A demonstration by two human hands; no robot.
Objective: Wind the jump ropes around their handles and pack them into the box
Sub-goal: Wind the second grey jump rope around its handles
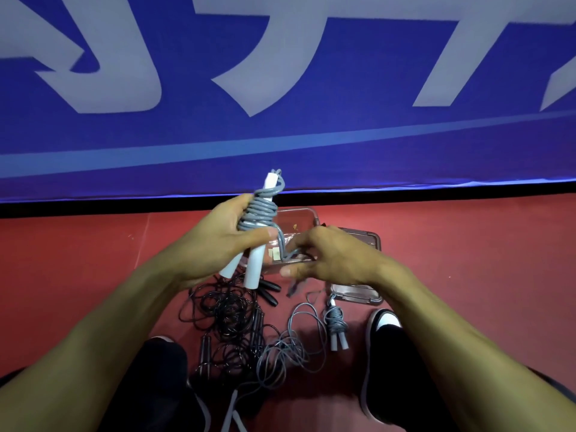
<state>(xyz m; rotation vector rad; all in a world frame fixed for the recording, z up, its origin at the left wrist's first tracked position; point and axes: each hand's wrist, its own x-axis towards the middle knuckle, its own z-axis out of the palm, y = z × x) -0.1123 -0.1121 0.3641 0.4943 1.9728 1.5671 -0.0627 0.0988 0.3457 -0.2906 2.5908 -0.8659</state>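
Head view: left hand [218, 241] clamped both white handles [249, 269], right hand [327, 257] pinched the limp, springy grey rope [260, 213]; grip the handles, keep tension.

Red floor [467, 260], tangled ropes [230, 313], clear box [299, 213]

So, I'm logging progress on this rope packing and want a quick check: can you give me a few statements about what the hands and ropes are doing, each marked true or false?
1. The left hand grips a pair of white handles with grey rope wound round them. True.
2. The right hand rests flat on the floor. False: it is raised over the clear box, its fingers on the loose end of the grey rope.
3. A wound grey rope bundle lies on the red floor. True.
4. The black ropes are neatly wound. False: they lie in a loose tangle.
5. The box lid lies beside the box. True.
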